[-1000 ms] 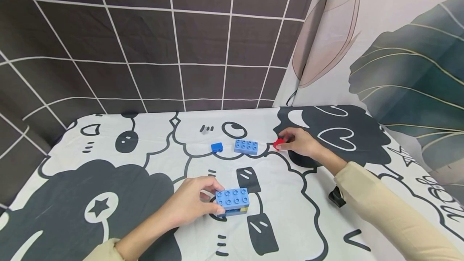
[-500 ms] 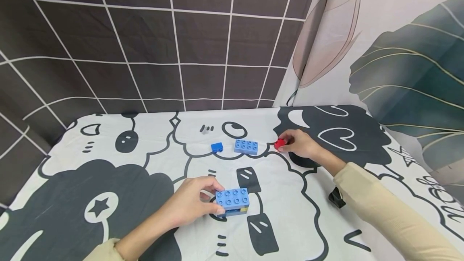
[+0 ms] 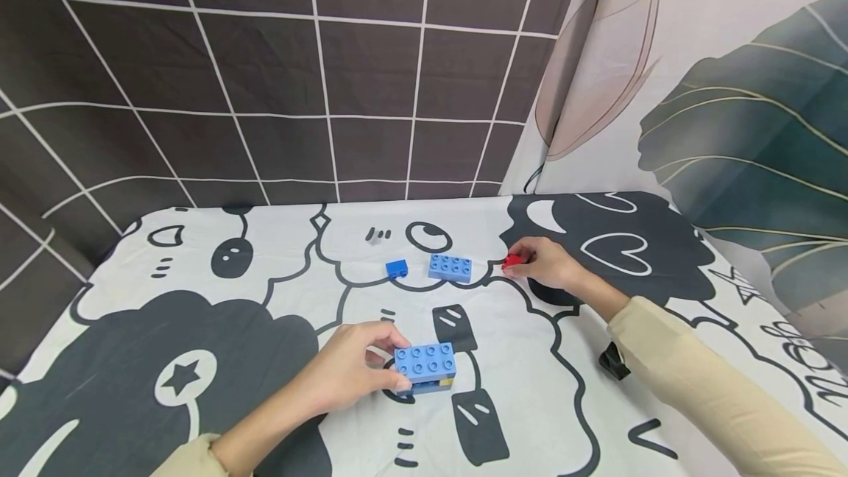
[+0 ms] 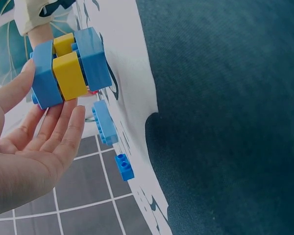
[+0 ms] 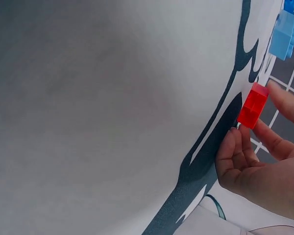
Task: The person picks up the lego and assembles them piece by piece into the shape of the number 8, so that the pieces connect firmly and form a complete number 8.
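Note:
The left hand (image 3: 354, 368) pinches a block stack (image 3: 425, 368) by its left end, thumb in front. In the left wrist view, the stack shows two blue blocks (image 4: 92, 58) with yellow blocks (image 4: 70, 76) between them; fingers of the left hand (image 4: 36, 139) lie along its underside. Farther back on the right, the right hand (image 3: 551, 263) pinches a small red block (image 3: 512, 261). The right wrist view shows that red block (image 5: 253, 105) between thumb and fingers of the right hand (image 5: 264, 152), its hollow side facing the camera.
A light blue block (image 3: 450, 269) lies left of the red block, with a smaller blue block (image 3: 397, 269) farther left. Beneath is a black-and-white patterned cloth (image 3: 530, 403). A black object (image 3: 614, 361) shows beside the right sleeve. A dark gridded curtain (image 3: 265, 72) hangs behind.
The red block has turned slightly in the right hand's fingers, while that hand stays in nearly the same place. The left hand and its stack look unchanged.

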`<state>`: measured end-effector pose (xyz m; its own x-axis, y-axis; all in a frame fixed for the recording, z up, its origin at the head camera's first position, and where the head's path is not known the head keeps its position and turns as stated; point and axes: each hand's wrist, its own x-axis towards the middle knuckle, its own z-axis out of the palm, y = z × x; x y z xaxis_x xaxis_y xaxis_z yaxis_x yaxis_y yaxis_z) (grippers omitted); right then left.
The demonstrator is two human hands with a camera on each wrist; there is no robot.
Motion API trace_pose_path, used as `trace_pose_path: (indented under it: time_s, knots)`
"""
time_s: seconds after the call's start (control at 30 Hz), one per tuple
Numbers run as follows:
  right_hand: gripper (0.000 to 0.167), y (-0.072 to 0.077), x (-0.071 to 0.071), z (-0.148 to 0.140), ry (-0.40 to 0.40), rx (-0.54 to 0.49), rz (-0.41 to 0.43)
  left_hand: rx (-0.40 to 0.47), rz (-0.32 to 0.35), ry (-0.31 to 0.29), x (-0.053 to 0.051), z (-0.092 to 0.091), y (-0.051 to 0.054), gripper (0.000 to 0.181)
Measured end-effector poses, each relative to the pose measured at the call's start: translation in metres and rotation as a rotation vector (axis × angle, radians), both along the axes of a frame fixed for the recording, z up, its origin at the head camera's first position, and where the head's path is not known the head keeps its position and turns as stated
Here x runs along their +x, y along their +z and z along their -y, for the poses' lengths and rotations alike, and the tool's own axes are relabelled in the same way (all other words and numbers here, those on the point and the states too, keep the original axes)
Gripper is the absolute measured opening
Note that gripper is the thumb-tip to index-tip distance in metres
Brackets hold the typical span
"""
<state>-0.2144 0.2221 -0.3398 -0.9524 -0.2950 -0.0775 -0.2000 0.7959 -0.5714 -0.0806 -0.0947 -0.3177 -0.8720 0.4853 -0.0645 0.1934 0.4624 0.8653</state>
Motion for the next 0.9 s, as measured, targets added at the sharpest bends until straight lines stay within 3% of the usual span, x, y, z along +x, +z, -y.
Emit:
trace_pose_path:
  time_s: [0.57, 0.9]
  knots:
    - [0.027, 0.0036, 0.0061, -0.0008, 0.019, -0.023, 0.029, -0.011, 0.007, 0.007, 0.0001, 0.0003, 0.0009, 0.033]
    - [0.024, 0.0009, 0.0071, -0.0011, 0.047, -0.024, -0.004, -0.008, 0.008, 0.009, 0.0008, -0.0003, 0.0007, 0.032]
